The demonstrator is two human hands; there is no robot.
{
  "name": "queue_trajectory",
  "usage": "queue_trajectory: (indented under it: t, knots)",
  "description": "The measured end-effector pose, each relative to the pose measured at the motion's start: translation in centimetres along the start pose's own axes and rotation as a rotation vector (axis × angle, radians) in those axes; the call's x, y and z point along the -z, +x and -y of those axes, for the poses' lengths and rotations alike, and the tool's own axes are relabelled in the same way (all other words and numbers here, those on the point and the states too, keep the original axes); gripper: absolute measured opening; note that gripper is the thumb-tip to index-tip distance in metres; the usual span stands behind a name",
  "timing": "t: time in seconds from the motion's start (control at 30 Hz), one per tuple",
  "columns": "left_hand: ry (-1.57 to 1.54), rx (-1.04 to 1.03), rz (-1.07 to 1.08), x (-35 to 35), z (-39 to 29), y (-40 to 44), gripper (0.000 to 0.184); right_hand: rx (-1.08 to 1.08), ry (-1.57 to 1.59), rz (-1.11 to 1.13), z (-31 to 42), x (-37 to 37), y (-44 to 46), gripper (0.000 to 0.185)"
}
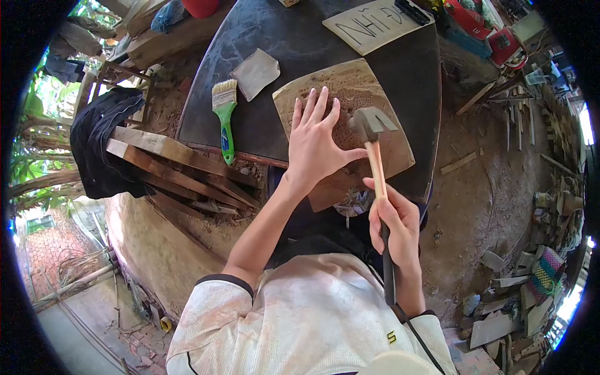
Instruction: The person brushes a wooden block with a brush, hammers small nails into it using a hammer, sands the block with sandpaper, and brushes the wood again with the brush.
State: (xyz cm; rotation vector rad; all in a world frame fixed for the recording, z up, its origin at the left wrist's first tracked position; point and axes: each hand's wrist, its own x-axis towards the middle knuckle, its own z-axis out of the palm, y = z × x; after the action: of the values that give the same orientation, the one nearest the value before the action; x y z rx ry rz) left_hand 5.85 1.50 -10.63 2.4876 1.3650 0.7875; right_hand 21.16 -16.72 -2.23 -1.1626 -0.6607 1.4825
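On the bench [407, 81], the board [362, 87] lies under the left fingers [319, 106], the head of the hammer [377, 165] above its right part. Left of the board lies the paintbrush [225, 115], a loose sheet [255, 74] behind it; behind the board, a sign [372, 26]. Left of the bench, a cloth [103, 147] hangs over timbers [165, 147].

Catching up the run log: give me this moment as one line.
left hand: spread on board | right hand: gripping hammer | brush: lying on table
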Motion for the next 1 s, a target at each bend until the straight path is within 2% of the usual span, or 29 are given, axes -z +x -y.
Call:
queue_trajectory:
  t: [0.07,0.2,0.3,0.4,0.53,0.6,0.63,0.73,0.87,1.0]
  knots:
    - [-0.017,0.001,0.004,0.2,-0.1,0.1,0.122,0.052,0.007,-0.021,0.5,-0.3,-0.6,0.052]
    - [-0.04,0.01,0.001,0.4,-0.2,0.0,0.122,0.323,0.016,0.14,-0.9,1.0,-0.9,0.061]
    - [-0.016,-0.001,0.0,0.2,-0.1,0.1,0.122,-0.03,0.014,0.032,-0.3,1.3,0.4,0.055]
    - [-0.013,-0.007,0.008,0.1,0.1,0.1,0.123,0.057,-0.163,-0.044,1.3,0.3,-0.2,0.054]
    - [-0.03,0.006,0.014,0.5,-0.2,0.1,0.123,0.272,0.065,0.141,-0.2,2.1,-0.6,0.059]
    - [-0.033,0.006,0.016,0.4,-0.2,0.1,0.123,0.131,-0.011,0.088,-0.3,1.9,0.0,0.057]
    - [-0.031,0.002,0.01,0.3,-0.2,0.2,0.123,-0.005,-0.022,0.022,-0.1,1.5,0.3,0.055]
    - [-0.03,-0.005,0.007,0.1,0.0,0.2,0.122,0.042,-0.081,-0.012,0.7,0.5,-0.9,0.053]
    - [-0.033,0.003,0.017,0.2,0.0,0.0,0.122,0.276,0.025,0.148,-0.7,1.8,-1.2,0.054]
    - [-0.019,-0.006,0.013,0.1,0.0,0.2,0.122,-0.014,-0.016,-0.018,-0.8,1.2,0.4,0.057]
